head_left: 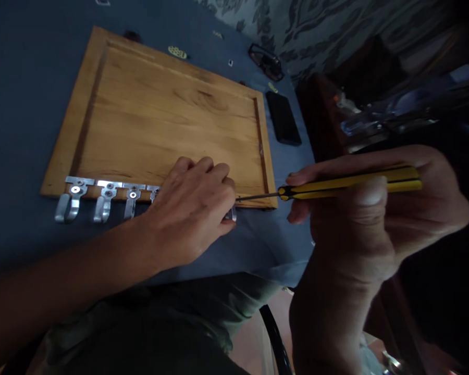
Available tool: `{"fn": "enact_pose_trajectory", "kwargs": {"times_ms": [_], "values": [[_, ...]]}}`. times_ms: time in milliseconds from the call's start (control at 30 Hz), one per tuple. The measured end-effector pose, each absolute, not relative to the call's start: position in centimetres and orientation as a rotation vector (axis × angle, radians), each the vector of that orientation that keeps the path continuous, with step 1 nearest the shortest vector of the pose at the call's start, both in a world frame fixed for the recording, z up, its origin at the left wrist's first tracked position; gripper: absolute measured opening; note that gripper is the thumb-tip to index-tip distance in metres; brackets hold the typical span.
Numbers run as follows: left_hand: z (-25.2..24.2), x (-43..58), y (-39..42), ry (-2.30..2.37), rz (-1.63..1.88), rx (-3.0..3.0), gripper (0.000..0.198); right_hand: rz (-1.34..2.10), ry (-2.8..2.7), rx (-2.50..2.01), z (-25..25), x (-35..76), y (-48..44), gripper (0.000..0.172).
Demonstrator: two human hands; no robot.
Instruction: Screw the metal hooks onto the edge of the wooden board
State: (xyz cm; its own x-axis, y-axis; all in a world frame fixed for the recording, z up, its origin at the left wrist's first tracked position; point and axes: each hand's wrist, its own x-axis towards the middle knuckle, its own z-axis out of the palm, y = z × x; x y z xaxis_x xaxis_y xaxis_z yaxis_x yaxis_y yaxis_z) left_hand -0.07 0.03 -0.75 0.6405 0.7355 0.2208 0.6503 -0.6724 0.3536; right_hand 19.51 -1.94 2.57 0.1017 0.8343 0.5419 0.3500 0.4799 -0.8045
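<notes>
Lap: olive-green trousers (172, 323) are filling the bottom of the view, right under both arms, with the person sitting up against the table's near edge.
Right hand: the right hand (379, 219) is hovering nearest of all, off the right end of the board, its fingers (320, 169) wrapping tight around the screwdriver's handle with the thumb lying along it.
Screwdriver: the yellow-and-black screwdriver (352, 185) is lying almost level, its thin metal shaft pointing left and its tip disappearing at the left hand's fingertips.
Left hand: the left hand (191, 208) is resting palm-down over the board's near edge, fingers curling closed and pinching the end hook.
End hook: the end hook (231, 213) is peeking out as a bit of bright metal under those fingers, at the board's near edge towards its right corner; how it is sitting I cannot tell.
Hooks: three metal hooks (105, 200) are sitting in a row along the same edge to the left of the hand, each showing a screw head and hanging over the edge; a fourth is half hiding beneath the wrist.
Board: the wooden board (168, 109) is lying flat on the table, a shallow groove running just inside its rim.
Table: the table (23, 78) is wearing a dark blue cover.
Phone: a black phone (283, 119) is lying just beyond the board's right side.
Glasses: a dark pair of glasses (266, 61) is lying farther back, near the far corner.
Small piece: a pale perforated piece (177, 52) is sitting just past the board's far edge.
Backdrop: a grey patterned fabric (316, 31) is hanging behind.
</notes>
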Motion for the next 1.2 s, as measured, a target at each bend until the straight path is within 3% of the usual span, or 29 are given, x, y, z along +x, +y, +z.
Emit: {"fn": "enact_pose_trajectory", "kwargs": {"times_ms": [100,333,733,1200], "values": [[-0.7,0.0,0.1,1.132,0.513,2.627,0.025,0.471,-1.498,-0.980,2.2,19.6,-1.5,0.016],[-0.8,0.0,0.0,1.129,0.521,2.634,0.025,0.461,-1.445,-0.937,1.9,19.5,-1.3,0.027],[-0.9,-0.1,0.0,1.112,0.551,2.632,0.022,0.579,-1.563,-0.861,2.3,20.9,0.4,0.022],[-1.1,-0.1,0.1,1.107,0.569,2.627,0.022,0.531,-1.517,-0.831,2.0,20.7,0.8,0.029]]}}
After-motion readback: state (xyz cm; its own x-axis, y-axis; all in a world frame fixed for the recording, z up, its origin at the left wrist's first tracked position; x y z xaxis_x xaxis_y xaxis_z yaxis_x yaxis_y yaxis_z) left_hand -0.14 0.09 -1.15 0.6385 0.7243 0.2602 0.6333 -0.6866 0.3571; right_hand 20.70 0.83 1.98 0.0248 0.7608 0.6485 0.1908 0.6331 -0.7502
